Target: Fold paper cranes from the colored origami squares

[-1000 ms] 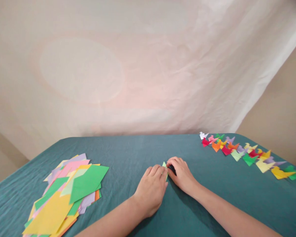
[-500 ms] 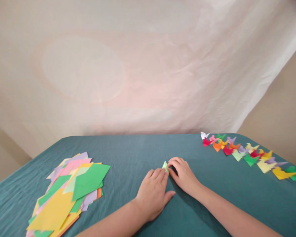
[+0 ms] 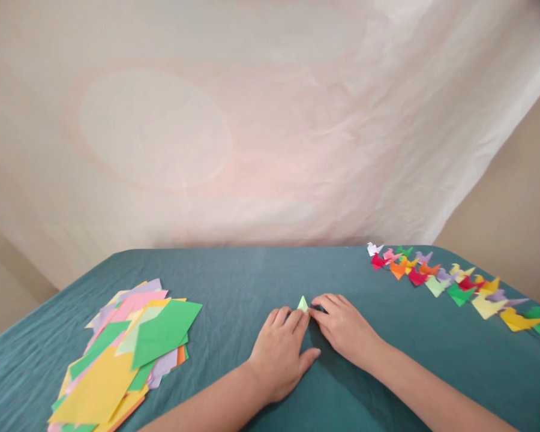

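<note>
Left hand [image 3: 281, 354] flat on bench [image 3: 234, 279], palm down, fingers stretched open, tips pressing near edge of small light-green folded paper [image 3: 302, 303]. Right hand [image 3: 344, 329] just beside, fingers loosely bent, tips touching same paper from right; whether they pinch it, cannot tell. Paper lies about bench middle. Pile of coloured sheets [image 3: 126, 354] at left, well apart. Row of folded paper figures [image 3: 454, 285] along far right. Behind, pale creased cloth [image 3: 252, 150].
</note>
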`<state>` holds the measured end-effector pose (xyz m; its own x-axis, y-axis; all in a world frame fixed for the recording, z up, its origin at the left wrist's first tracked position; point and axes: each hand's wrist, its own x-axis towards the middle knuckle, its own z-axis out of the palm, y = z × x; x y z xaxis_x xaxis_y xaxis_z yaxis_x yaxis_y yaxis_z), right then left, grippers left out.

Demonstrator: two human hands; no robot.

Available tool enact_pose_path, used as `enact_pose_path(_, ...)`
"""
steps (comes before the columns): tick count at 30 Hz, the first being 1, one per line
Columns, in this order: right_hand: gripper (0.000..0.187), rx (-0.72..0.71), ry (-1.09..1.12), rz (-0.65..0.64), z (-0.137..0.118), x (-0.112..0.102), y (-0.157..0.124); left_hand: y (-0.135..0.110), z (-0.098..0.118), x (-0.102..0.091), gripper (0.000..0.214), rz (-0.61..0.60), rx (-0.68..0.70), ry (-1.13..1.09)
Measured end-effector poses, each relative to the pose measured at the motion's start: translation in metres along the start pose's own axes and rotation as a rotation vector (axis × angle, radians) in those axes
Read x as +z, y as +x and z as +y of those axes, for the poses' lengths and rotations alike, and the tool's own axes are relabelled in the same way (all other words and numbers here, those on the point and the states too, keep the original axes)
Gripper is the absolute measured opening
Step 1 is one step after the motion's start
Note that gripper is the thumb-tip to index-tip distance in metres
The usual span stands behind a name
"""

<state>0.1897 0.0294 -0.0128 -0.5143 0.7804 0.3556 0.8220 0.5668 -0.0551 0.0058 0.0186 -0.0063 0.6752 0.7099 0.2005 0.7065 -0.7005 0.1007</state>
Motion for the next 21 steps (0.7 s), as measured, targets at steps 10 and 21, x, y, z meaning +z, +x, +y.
enact_pose_path(10, 0.025, -0.021, -0.053, -0.073, -0.0004, 0.0022, 0.0002, 0.0002, -0.0024, 0.0028, 0.055, -0.002, 0.017, -0.012)
enact_pose_path(21, 0.027, -0.021, -0.136, -0.080, -0.0035, 0.0092, -0.0012, 0.0008, -0.0011, 0.0073, 0.059, -0.019, 0.038, 0.006)
